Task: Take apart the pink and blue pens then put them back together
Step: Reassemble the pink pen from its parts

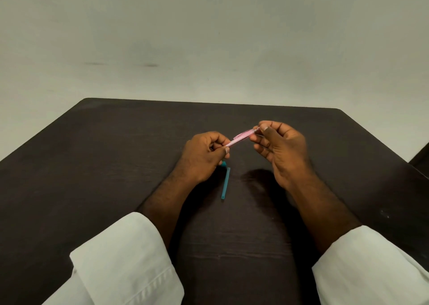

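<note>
Above the dark desk (116,165), the left hand (202,156) and right hand (281,149) each pinch an end of the pink pen (241,137) between curled fingers, tilting it up rightward. Beneath them, a blue pen piece (225,183) lies on the desk, another blue bit (223,164) just beside it.

small blue piece (223,164) half behind left hand (202,156)

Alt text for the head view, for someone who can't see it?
Both hands hold a pink pen over a dark table, the left hand pinching its lower end and the right hand its upper end. A blue pen piece lies on the table beneath.
</note>
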